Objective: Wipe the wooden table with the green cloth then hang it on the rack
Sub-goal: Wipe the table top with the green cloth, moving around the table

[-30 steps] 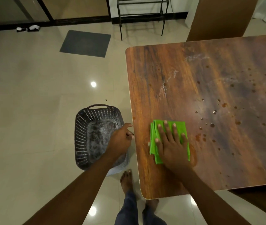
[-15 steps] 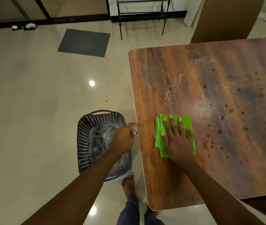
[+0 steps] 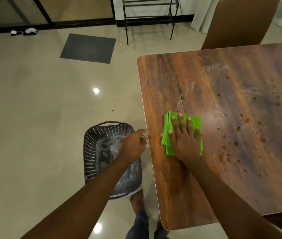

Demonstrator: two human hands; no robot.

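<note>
Cloth [image 3: 165, 128], one, under right hand [image 3: 186, 143]; one table [image 3: 240, 83]; one basket [image 3: 90, 152].

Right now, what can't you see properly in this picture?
Head view:
- Green cloth: its middle lies under the right hand.
- Left hand: its own back hides the fingers at the wooden table's edge.
- Rack: top cut off by the picture's upper edge.
- Basket: the left forearm covers part of its inside.

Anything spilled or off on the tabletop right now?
Yes. Brown droplets dot the wooden table right of the green cloth, unwiped, and whitish smears streak the wood beyond it. The right hand presses the cloth flat; the left hand sits at the table edge above a grey basket.
</note>
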